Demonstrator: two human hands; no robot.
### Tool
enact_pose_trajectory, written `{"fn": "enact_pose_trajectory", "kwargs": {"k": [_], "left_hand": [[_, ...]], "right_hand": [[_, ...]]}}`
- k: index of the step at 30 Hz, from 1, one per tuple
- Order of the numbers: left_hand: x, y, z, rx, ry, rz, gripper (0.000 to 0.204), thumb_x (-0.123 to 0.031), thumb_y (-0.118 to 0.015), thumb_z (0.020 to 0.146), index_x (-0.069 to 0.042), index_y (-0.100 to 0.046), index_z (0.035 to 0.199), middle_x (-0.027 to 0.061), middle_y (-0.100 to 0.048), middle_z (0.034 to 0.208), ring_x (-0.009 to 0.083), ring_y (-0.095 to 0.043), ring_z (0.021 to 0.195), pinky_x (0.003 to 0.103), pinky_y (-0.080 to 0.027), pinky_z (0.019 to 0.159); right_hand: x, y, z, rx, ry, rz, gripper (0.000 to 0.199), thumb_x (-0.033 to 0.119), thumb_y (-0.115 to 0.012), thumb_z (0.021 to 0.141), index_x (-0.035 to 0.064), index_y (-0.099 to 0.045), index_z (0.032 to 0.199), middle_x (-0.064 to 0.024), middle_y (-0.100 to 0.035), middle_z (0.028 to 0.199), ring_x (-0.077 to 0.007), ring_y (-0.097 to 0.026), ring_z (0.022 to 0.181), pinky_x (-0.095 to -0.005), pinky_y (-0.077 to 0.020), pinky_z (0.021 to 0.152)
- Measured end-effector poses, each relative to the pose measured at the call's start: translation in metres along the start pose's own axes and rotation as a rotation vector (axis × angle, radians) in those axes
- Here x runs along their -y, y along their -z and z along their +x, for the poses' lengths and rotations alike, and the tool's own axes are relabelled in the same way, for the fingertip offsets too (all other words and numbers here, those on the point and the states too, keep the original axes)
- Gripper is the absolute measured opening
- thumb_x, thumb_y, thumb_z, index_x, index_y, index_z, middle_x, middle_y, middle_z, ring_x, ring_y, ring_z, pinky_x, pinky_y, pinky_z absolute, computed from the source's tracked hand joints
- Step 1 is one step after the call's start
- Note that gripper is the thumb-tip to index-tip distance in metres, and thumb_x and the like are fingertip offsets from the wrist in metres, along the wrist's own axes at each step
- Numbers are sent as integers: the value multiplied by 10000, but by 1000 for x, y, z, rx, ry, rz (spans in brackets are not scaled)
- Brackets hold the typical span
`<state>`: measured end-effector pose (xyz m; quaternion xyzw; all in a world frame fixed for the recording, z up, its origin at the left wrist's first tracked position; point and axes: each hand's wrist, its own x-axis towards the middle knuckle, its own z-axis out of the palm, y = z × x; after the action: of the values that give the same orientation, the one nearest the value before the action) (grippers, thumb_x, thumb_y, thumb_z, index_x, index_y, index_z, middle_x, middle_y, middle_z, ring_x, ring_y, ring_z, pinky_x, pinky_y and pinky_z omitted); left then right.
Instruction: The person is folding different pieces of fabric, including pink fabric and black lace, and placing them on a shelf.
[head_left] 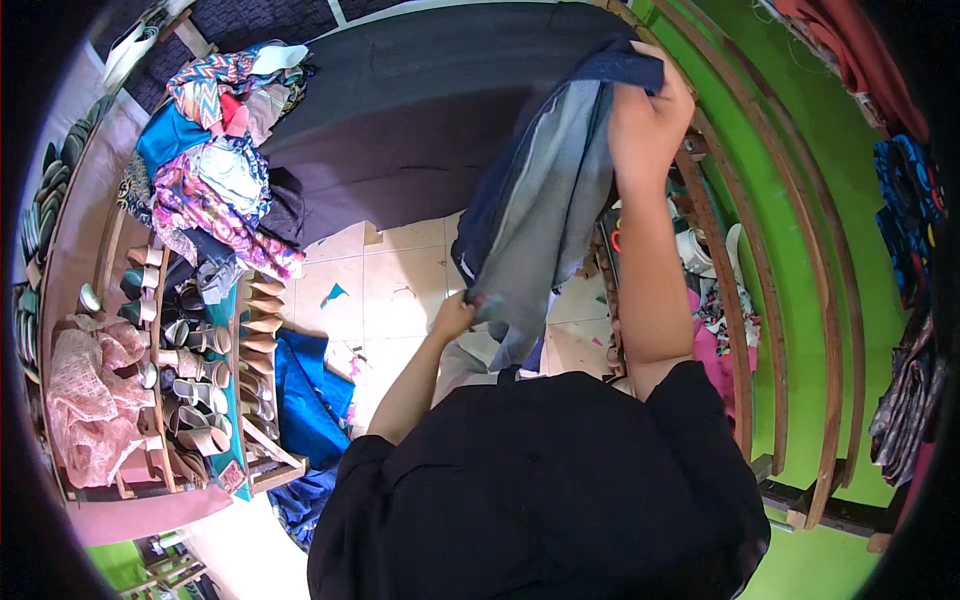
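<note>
A navy blue garment point(545, 175) with a paler grey side hangs stretched between my two hands, over the tiled floor and the edge of the dark cloth. My right hand point(660, 110) is raised high at the far right, its fingers closed on the garment's upper end. Lower down and to the left, my left hand point(455, 318) grips the garment's near edge. Its fingertips are partly hidden by the fabric. The garment's exact kind cannot be made out.
A dark cloth-covered surface point(400, 90) lies ahead, with a heap of colourful clothes point(215, 190) at its left. Shoe racks point(205, 390) and a pink lace cloth point(95, 400) stand left. Blue fabric point(305, 385) lies on the tiles point(395, 265). Wooden slats point(800, 220) line the right.
</note>
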<state>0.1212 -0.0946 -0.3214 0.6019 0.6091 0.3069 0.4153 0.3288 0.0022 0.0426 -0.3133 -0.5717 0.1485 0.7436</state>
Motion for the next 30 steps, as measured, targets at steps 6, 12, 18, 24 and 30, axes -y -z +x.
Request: {"fn": "enact_pose_trajectory", "kwargs": {"k": [6,12,18,24,30], "left_hand": [[134,198,20,-494,462,-603,355,-234,-399,899,12,-531,1118,124,-624,923,245,-617,802,369,-503,724],[163,234,-38,-252,573,-1072,308,-249,-481,837,-14,-604,994,116,-630,899,257,-621,797,408,-518,711],[-29,96,-27,-50,399,-777,282,-194,-464,904,-1,-570,1080,93,-617,985,185,-605,867,347,-507,748],[-139,61,-41,95,303,-817,140,-200,-523,893,-65,-560,897,-28,-545,718,36,-508,604,176,-382,516],[-165,59,-48,25,71,-765,68,-126,-544,861,-60,-556,854,-52,-513,683,9,-427,585,167,-310,510]], "right_hand": [[-135,106,36,579,-455,-864,326,89,-623,755,-25,-554,1052,-167,-602,1052,-255,-568,1007,-316,-421,872],[-170,134,-88,652,-794,-449,221,-6,-499,786,43,-600,977,-51,-590,969,-155,-531,885,-265,-405,803],[-119,72,-197,980,-869,-161,199,27,-467,834,53,-654,897,26,-561,738,-47,-466,624,-215,-380,542],[-52,37,-206,889,-1033,126,149,106,-541,826,-4,-637,857,-20,-606,773,-88,-534,740,-234,-420,683],[-40,43,-202,1198,-946,-79,370,334,-658,756,-35,-629,754,-61,-567,591,-101,-514,510,-282,-422,490]]}}
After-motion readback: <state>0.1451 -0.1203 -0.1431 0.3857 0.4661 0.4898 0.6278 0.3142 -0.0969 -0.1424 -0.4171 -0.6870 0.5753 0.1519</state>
